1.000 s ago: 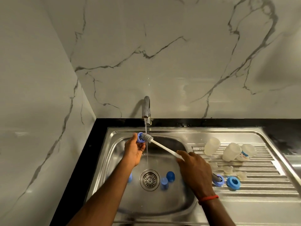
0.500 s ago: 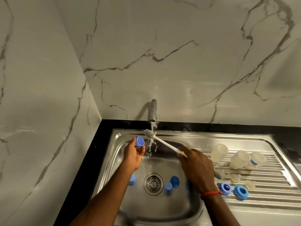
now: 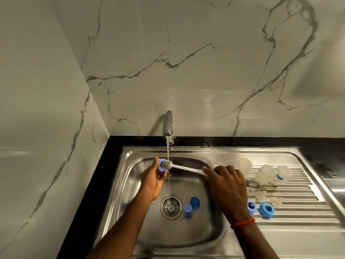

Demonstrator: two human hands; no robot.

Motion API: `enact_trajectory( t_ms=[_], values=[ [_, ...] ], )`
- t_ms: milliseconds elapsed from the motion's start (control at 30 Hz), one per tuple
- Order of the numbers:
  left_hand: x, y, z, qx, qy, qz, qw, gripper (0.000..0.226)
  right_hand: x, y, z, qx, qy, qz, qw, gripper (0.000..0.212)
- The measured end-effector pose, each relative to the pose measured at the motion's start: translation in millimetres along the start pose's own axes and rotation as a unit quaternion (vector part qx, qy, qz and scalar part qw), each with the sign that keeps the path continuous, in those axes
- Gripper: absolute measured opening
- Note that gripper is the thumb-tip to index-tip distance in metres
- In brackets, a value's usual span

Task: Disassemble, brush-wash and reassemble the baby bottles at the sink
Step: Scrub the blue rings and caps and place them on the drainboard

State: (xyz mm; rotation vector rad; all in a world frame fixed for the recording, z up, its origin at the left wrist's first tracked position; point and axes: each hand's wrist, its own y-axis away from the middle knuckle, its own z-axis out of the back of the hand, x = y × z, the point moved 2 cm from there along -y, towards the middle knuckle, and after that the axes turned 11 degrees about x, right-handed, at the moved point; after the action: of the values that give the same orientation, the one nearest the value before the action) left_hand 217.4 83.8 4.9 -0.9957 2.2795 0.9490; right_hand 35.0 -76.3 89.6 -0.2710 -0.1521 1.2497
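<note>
Seen from the head camera, the left hand (image 3: 154, 182) is raised over the basin of the sink (image 3: 125, 184). Its fingers and thumb pinch a small blue cap (image 3: 161, 166) with the opening turned to the right. The grey head of the brush (image 3: 186, 167) sits at that opening, right against the left fingers, under the thin stream of water (image 3: 168, 150) falling from the tap (image 3: 168, 126). The right hand (image 3: 227, 186) has its fingers curled round the far end of the white handle. Below the left fingers, beside the drain (image 3: 171, 206), lie two more loose caps (image 3: 195, 202). Just right of the right fingers, on the ribbed drainboard (image 3: 298, 202), lie three clear bottles (image 3: 265, 174), pale teats (image 3: 261, 194) and two blue rings (image 3: 267, 210).
</note>
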Motion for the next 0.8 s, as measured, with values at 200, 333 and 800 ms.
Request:
enact_trajectory(
  t_ms=[200, 333, 800],
  values=[
    [-11.8, -5.7, 0.7, -0.026, 0.005, -0.016, 1.000, 0.023, 27.8, 6.7, -14.5, 0.145, -0.071, 0.035, 0.986, 0.027],
    [-11.6, -6.0, 11.8, -0.037, 0.036, -0.023, 0.998, 0.026, 22.4, -2.7, 2.8, 0.167, -0.138, 0.067, 0.974, 0.031],
    [-13.9, -3.1, 0.1, 0.010, -0.069, 0.000, 0.998, 0.028, -11.9, -5.5, -6.1, 0.151, -0.180, -0.044, 0.971, 0.020]
  ],
)
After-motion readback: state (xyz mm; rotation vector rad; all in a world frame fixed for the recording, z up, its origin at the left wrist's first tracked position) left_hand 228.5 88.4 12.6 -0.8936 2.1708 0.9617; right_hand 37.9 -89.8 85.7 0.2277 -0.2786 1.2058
